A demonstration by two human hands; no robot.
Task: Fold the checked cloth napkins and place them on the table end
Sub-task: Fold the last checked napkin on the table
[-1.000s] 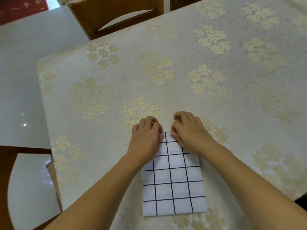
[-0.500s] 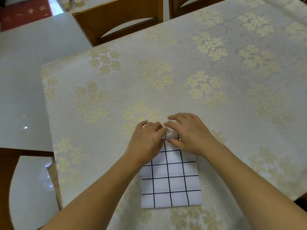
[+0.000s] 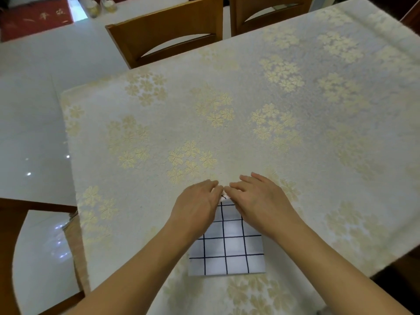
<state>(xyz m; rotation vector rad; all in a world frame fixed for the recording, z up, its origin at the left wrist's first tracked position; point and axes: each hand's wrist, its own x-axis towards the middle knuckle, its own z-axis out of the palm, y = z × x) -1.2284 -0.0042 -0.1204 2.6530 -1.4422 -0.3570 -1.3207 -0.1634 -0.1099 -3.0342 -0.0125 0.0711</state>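
The checked napkin (image 3: 227, 251) lies folded into a narrow strip on the near part of the table (image 3: 284, 98), its near end square to the table's front edge. White cloth with a dark grid, it rests flat on the tablecloth (image 3: 141, 178). Its far end is hidden: both hands cover it, and only a small raised bit of cloth peeps out between the fingertips. How many layers the fold has cannot be made out.

The left hand (image 3: 195, 206) lies palm down on the napkin's far left corner, fingers bent toward the middle, fingertips meeting the cloth at its top edge. The right hand (image 3: 259, 202) comes in from the other side, also palm down, its thumb and forefinger closing on the lifted edge while the other fingers stretch out over the tablecloth. Both hands seem to be pinching that far edge, though the grip itself is mostly hidden under the knuckles. Both forearms run in from the bottom of the view and cover the napkin's upper sides.

The tablecloth is cream with gold flower clusters. Two wooden chairs (image 3: 168, 35) stand at the table's far side, cut off by the top of the view. Another chair's (image 3: 13, 223) curved back shows at the lower left, over a glossy pale floor (image 3: 29, 110). A red mat (image 3: 34, 19) lies at the far upper left.
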